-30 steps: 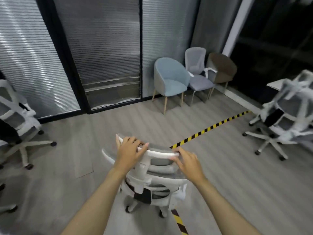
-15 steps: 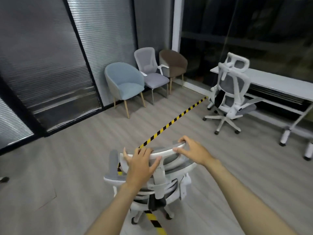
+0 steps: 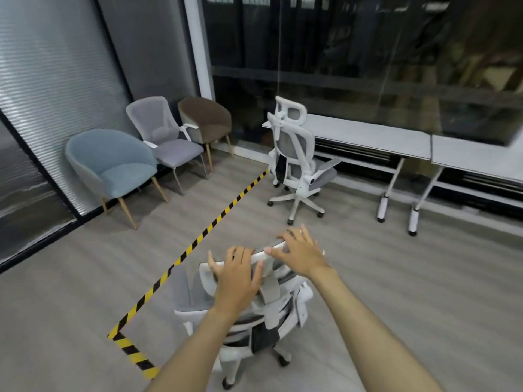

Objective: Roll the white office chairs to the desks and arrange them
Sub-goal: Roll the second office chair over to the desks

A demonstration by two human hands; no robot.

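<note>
A white office chair (image 3: 271, 315) with grey mesh stands right below me, seen from behind and above. My left hand (image 3: 236, 275) grips the left part of its curved headrest, and my right hand (image 3: 304, 254) grips the right part. A second white office chair (image 3: 297, 162) stands farther ahead, beside the left end of a long white desk (image 3: 368, 134) that runs along the dark window wall. Another white desk (image 3: 478, 157) joins it on the right.
Yellow-and-black floor tape (image 3: 215, 222) runs diagonally from the far chair toward me and turns a corner at lower left. A blue armchair (image 3: 113, 165), a grey chair (image 3: 167, 140) and a brown armchair (image 3: 206, 117) line the left wall. Desk legs (image 3: 396, 199) stand ahead right.
The view has swung right, bringing the desks and the second white chair to the front. The held chair has turned and rolled with my hands toward the desks.
</note>
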